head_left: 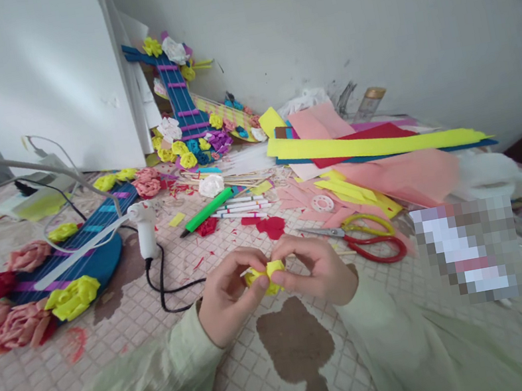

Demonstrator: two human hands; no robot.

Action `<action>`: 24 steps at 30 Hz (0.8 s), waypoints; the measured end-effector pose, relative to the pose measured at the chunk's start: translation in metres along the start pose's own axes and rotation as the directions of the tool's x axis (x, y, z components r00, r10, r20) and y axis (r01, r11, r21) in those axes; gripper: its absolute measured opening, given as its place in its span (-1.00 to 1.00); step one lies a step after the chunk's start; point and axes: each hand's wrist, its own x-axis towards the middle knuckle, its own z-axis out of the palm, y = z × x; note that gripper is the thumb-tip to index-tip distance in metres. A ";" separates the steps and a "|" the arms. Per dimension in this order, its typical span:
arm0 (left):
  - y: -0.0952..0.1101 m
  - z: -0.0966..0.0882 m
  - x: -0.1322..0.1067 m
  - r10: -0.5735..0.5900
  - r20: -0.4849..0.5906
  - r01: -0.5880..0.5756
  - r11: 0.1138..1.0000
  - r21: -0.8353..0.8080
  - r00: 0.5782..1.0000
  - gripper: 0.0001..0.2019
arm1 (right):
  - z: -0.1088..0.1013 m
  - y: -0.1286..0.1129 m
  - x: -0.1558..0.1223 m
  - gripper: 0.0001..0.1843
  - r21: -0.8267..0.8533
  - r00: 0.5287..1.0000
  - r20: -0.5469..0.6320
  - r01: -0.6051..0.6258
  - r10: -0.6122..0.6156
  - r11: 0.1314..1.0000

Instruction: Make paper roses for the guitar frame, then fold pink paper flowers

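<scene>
- The desk [244,387] is covered by a cloth with squares.
- At the left, a blue guitar shape [106,246] is decorated with paper flowers [74,298].
- The scissors [333,232] are laid near the right hand [322,269].
- By this hand and the left hand [225,294], a yellow piece [276,265] is pinched between fingertips, over the desk.

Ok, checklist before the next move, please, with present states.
1. Yellow paper piece pinched by left hand and right hand: ok.
2. Scissors set down, outside both hands: ok.
3. Glue gun set down: ok.
4. Glue gun hot: cannot tell.
5. Black cord free of the left hand: cannot tell; it runs close by.
6. Red scraps tidied away: not ok, lying beyond the hands.
</scene>
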 end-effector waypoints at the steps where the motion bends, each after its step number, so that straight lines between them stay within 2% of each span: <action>1: 0.000 0.000 -0.001 -0.006 -0.008 0.006 1.000 0.001 1.000 -0.95 | 0.001 0.000 0.000 -0.95 0.003 1.000 -0.011 -0.022 0.022 1.000; 10: -0.005 -0.002 -0.002 -0.045 -0.090 0.050 0.997 0.053 0.995 -0.93 | 0.004 0.006 0.002 -0.93 -0.046 0.982 -0.106 -0.161 0.156 0.986; 18: -0.007 -0.003 0.001 -0.211 -0.083 0.219 0.969 0.111 0.974 -0.84 | 0.005 0.004 0.002 -0.96 -0.152 0.994 -0.085 -0.087 0.075 0.985; 24: -0.003 -0.002 0.006 -0.278 -0.132 0.281 0.960 0.003 0.951 -0.87 | 0.003 0.006 0.003 -0.94 -0.167 0.988 -0.099 -0.136 0.121 0.977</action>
